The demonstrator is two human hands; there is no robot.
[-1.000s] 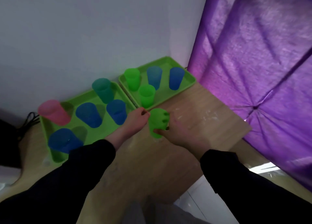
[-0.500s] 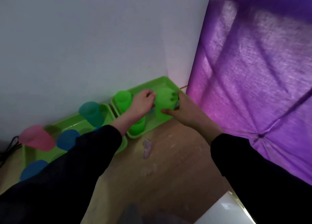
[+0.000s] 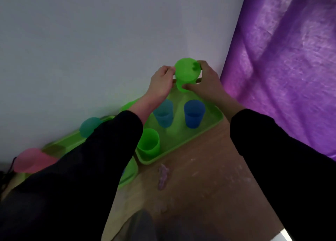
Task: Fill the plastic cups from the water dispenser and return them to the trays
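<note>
A person in black sleeves [image 3: 272, 159] is reaching forward over a wooden surface [image 3: 200, 177] that is standing against a white wall [image 3: 91, 40]. Both hands are meeting on one green cup [image 3: 187, 75], which is sitting above the far corner of the right-hand green tray [image 3: 209, 121], close to the wall. Whether its base is touching the tray cannot be told.

The right hand [image 3: 207, 84] is wrapping the cup from the right, its thumb lying across the near side and its fingers curling round the far side, one of them showing through the translucent plastic. The left hand [image 3: 161, 82] is gripping the cup's left side with bent fingers and thumb.

On the same tray, two blue cups are standing upright side by side, a paler blue cup [image 3: 163, 115] on the left and a deeper blue cup [image 3: 194, 113] on the right. A second green cup [image 3: 148, 144] is standing at the tray's near left corner.

A left-hand green tray [image 3: 61, 144] is lying just beside the first and is mostly hidden by the left sleeve. A teal cup [image 3: 89, 126] is showing at its far edge and a pink cup [image 3: 31, 159] at its left end.

A purple curtain [image 3: 291, 68] is hanging along the right edge of the surface.
</note>
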